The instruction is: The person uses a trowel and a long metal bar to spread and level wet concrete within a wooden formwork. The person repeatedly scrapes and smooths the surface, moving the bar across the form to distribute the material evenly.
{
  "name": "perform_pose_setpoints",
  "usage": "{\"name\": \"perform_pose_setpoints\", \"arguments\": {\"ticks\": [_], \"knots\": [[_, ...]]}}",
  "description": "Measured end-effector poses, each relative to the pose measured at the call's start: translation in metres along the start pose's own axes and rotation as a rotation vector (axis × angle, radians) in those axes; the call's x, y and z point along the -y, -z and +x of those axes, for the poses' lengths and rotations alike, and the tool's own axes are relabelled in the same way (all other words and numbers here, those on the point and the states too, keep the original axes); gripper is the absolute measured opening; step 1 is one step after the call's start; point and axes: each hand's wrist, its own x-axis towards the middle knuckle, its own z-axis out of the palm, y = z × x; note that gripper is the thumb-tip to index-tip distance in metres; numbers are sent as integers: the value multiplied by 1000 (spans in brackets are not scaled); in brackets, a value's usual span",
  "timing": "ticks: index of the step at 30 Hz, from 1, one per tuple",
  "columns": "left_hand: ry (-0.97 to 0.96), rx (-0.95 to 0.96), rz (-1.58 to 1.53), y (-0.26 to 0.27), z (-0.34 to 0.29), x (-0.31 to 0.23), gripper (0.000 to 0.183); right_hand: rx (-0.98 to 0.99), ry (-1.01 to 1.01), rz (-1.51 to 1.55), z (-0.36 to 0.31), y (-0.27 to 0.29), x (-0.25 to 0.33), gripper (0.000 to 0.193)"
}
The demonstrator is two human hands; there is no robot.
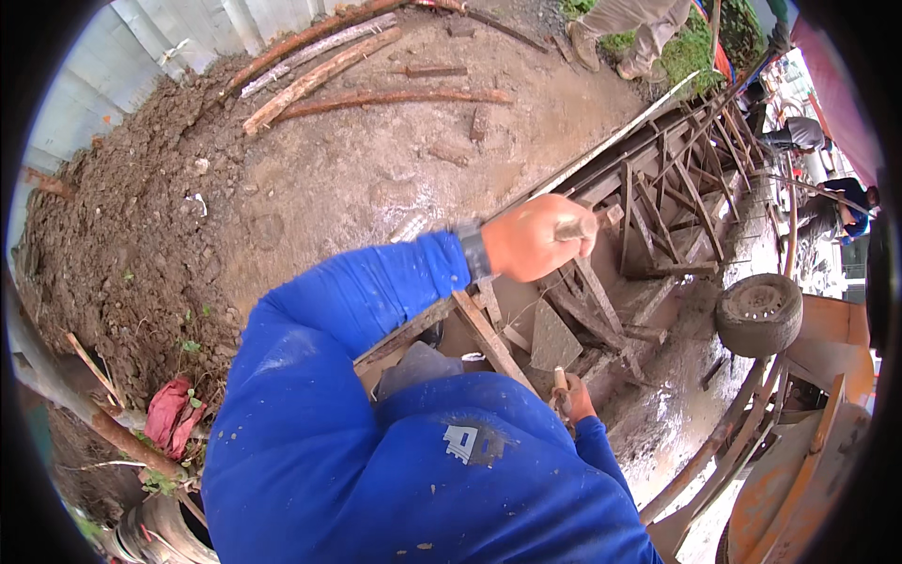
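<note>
My left hand (534, 240) is a closed fist, stretched out over the long wooden formwork (695, 193). A round, greyish wooden handle end (576, 228) sticks out of that fist; the rest of the tool is hidden. Lower and closer to my body, my right hand (576, 400) is wrapped round the handle of a pointing trowel. The trowel's grey, mud-coated, pointed blade (554, 338) extends away from me, over the wet grey ground among the timber braces. A slanting plank (493, 338) stands just left of the blade.
A wheelbarrow (799, 376) with a muddy wheel (759, 315) stands at the right. Loose poles (324, 80) lie on the ground at the far left, by a dirt heap (141, 207) and metal sheet fence (141, 47). Other people (639, 28) stand at the far end and right.
</note>
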Motion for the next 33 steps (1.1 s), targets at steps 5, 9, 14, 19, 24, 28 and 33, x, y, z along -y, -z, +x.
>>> {"name": "perform_pose_setpoints", "arguments": {"ticks": [5,9,14,19,24,28,33], "knots": [[-8,110,85,-2,25,8,11,-2,-45,103,6,6,10,46],[-142,-33,-3,-5,65,-33,9,-65,78,-16,-3,-5,-42,41],[-263,-164,-67,1,80,-62,7,-25,-35,-80,-33,-2,-43,39],[-391,-149,-28,2,58,-12,12,50,-165,22,-52,7,28,37],[-112,-27,-26,-9,-10,29,12,23,-131,-1,-35,-1,-19,35],[-78,-36,19,-5,-35,10,14,70,-200,92,-19,-12,-14,34],[18,27,-66,17,-19,-37,11,66,129,-99,19,-23,-81,42]]}}
